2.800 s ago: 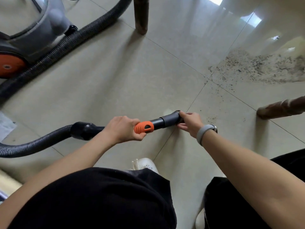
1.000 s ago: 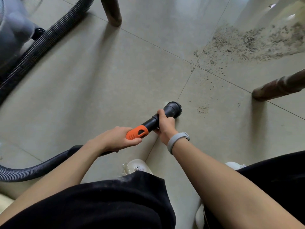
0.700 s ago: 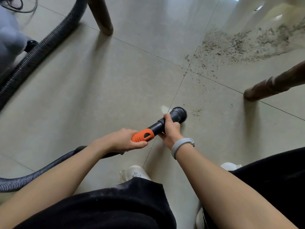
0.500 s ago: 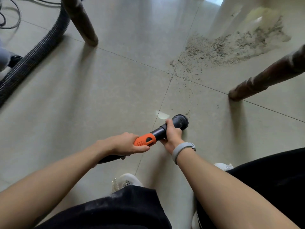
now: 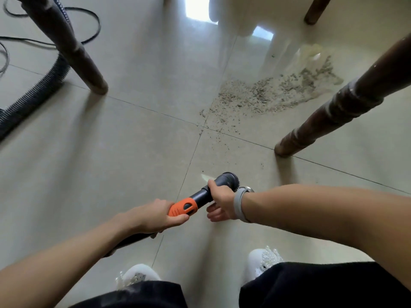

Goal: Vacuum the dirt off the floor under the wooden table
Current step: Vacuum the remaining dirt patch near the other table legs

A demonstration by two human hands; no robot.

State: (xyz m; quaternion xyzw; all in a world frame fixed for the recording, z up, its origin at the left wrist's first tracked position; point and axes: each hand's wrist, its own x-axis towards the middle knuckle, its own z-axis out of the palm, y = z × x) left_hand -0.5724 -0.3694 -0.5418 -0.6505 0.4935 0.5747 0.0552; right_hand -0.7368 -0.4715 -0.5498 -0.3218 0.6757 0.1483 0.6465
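Observation:
My left hand (image 5: 155, 215) grips the vacuum wand at its orange handle piece (image 5: 183, 206). My right hand (image 5: 220, 201) holds the black tube just behind the round brush nozzle (image 5: 228, 177), thumb on top and fingers underneath. The nozzle points down at the tiled floor, close to a tile joint. A wide patch of gritty grey dirt (image 5: 266, 94) lies further ahead and to the right, between the table legs, with scattered specks trailing towards the nozzle.
Dark wooden table legs stand at the left (image 5: 75, 54), at the right (image 5: 329, 112) and far back (image 5: 313, 12). The ribbed vacuum hose (image 5: 33, 94) curves behind the left leg, with a black cable (image 5: 89, 25) beyond. My white shoes (image 5: 138, 276) are at the bottom.
The view has swung forward, so the vacuum body has left the frame. The nozzle has moved forward over the small clump of dirt, which no longer shows. Both hands keep their hold.

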